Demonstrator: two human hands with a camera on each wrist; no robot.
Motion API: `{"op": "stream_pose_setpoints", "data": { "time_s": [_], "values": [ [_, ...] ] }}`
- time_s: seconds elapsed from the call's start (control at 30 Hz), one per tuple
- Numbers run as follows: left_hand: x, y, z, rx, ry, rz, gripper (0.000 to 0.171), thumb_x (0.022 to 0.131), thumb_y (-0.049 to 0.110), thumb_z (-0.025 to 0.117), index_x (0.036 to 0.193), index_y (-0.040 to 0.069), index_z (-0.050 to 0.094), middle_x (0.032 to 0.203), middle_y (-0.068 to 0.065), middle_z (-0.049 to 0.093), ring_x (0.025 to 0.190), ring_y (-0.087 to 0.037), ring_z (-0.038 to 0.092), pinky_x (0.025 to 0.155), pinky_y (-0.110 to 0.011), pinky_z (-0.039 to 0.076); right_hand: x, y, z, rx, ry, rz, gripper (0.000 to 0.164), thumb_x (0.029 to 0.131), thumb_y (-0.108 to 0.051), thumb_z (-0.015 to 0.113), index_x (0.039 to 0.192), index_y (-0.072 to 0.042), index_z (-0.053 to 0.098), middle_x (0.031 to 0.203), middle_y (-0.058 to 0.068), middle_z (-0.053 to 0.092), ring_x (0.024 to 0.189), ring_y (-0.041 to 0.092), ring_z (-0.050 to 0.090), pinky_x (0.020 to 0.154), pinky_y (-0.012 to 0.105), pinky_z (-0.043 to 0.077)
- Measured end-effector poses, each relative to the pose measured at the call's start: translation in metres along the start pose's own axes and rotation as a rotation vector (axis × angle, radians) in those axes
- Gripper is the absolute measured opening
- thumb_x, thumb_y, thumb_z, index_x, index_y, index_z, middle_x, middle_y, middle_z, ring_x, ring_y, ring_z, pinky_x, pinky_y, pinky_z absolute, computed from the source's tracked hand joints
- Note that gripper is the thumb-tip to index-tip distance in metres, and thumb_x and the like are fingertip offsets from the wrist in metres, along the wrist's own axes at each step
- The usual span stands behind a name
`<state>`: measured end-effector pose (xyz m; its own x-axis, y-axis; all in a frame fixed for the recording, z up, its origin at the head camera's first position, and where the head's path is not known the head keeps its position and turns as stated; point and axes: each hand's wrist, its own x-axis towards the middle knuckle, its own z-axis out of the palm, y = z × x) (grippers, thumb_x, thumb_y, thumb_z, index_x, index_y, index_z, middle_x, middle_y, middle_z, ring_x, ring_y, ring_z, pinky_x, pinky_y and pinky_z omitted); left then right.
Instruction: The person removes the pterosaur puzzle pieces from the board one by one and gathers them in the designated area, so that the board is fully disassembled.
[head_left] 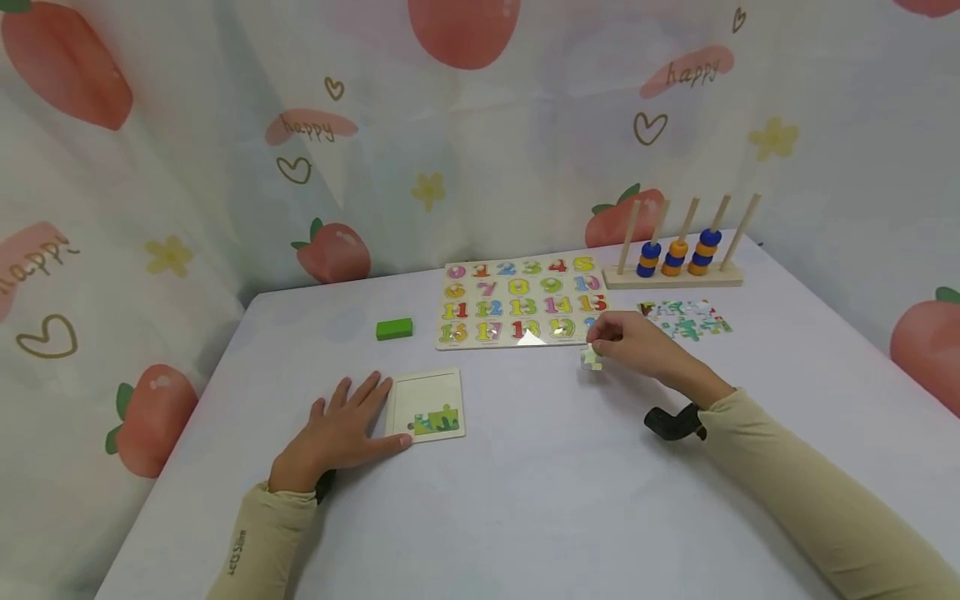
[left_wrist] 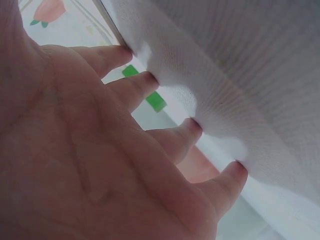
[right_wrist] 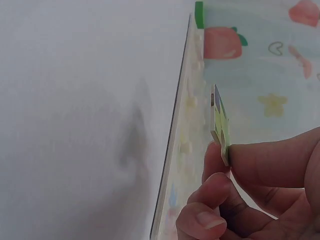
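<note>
My right hand (head_left: 633,343) pinches a jigsaw piece (head_left: 591,358) between thumb and fingers above the table, just in front of the number board. In the right wrist view the piece (right_wrist: 220,125) appears nearly edge-on, with green and yellowish print. On the left, my left hand (head_left: 341,429) lies spread, its fingers and thumb at the left edge of a square puzzle tray (head_left: 425,383). Joined green pieces (head_left: 435,420) lie in the tray's lower right part. Fingertips (left_wrist: 187,127) of the left hand touch the tabletop in the left wrist view.
A number board (head_left: 525,308) lies at the back, with a bead stacker (head_left: 675,275) to its right. Several loose jigsaw pieces (head_left: 686,318) are in front of the stacker. A green block (head_left: 394,329) lies behind the tray. A patterned curtain (head_left: 487,150) hangs behind the table.
</note>
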<state>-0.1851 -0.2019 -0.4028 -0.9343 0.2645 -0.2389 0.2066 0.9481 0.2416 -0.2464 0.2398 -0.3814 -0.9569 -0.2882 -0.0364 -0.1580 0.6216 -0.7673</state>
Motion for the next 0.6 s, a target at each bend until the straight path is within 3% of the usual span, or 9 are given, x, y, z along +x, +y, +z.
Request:
{"op": "stream_pose_setpoints", "data": {
  "time_s": [0.37,0.6],
  "values": [
    [0.001,-0.002,0.001,0.008,-0.022,-0.014,0.107,0.091,0.071,0.07,0.17,0.01,0.03,0.176,-0.017,0.021,0.158,-0.056,0.011,0.117,-0.082,0.011,-0.018,0.038,-0.036,-0.07,0.059,0.098,0.016,0.106,-0.005,0.059,0.117,0.005,0.065,0.111,0.017,0.066,0.104,0.033,0.058,0.086,0.039,0.049],
    [0.001,0.002,-0.001,0.004,-0.026,-0.015,0.108,0.091,0.071,0.071,0.17,0.01,0.03,0.176,-0.017,0.021,0.157,-0.056,0.01,0.116,-0.082,0.011,-0.023,0.059,-0.058,-0.122,0.082,0.111,0.018,0.105,-0.006,0.061,0.116,0.007,0.066,0.109,0.018,0.067,0.105,0.035,0.057,0.087,0.039,0.049]
  ]
}}
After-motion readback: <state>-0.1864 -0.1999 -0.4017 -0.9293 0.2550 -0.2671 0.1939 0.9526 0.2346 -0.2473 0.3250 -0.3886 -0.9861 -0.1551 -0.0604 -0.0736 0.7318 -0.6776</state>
